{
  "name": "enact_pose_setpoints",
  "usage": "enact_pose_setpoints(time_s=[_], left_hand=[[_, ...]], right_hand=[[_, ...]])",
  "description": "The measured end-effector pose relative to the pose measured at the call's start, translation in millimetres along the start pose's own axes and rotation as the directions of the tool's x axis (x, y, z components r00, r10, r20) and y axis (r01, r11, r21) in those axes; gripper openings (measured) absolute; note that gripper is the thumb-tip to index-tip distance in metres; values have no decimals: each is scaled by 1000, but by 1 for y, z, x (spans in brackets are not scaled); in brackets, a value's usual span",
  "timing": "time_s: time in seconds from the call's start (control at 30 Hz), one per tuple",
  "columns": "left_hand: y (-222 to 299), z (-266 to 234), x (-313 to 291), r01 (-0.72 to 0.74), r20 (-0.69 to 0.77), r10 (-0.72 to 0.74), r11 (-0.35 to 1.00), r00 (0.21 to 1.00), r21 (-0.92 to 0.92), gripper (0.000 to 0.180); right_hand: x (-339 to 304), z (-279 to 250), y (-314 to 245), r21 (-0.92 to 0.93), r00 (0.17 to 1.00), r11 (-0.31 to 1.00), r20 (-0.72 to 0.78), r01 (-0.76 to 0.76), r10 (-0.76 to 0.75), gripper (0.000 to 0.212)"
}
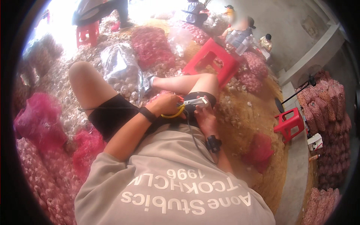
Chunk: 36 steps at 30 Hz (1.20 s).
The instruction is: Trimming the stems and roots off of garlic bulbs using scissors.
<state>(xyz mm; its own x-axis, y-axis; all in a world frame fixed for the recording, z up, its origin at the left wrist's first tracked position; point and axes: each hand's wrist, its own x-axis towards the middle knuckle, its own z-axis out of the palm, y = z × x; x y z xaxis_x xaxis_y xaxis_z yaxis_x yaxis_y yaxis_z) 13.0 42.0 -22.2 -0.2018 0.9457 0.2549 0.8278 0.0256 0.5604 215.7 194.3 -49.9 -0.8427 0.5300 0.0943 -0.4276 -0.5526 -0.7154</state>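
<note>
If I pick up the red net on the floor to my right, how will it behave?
The red net is probably floppy, as it lies crumpled. It looks thin, without obvious bulk inside, so likely light. Lying slumped, it seems unlikely to roll.

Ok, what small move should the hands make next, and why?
I'd probably have the right hand settle the pale piece, likely a garlic bulb, squarely against the blades before squeezing. The left hand grips the yellow-handled shears, with the blade ends close to that piece, but whether they touch it is too small to tell.
</note>
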Motion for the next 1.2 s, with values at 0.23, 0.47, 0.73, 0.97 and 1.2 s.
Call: enact_pose_setpoints(time_s=[0.23,0.47,0.73,0.97,1.2], left_hand=[[19,1,16,-84,-137,95,993,986,81,54],[78,9,58,-271,48,267,935,962,229,34],[139,62,87,-458,158,430,842,889,285,29],[154,86,81,-513,192,475,790,859,335,23],[138,69,80,-323,95,310,924,946,203,38]], right_hand=[[-1,-10,2,45,999,997,0,55,-55,61],[-69,-22,-28,-67,924,967,-285,244,-253,61],[-112,-70,-35,-11,863,932,-373,362,-340,62],[-120,-85,-33,9,841,935,-440,353,-313,66],[-109,-74,-20,21,847,937,-437,348,-304,52]])
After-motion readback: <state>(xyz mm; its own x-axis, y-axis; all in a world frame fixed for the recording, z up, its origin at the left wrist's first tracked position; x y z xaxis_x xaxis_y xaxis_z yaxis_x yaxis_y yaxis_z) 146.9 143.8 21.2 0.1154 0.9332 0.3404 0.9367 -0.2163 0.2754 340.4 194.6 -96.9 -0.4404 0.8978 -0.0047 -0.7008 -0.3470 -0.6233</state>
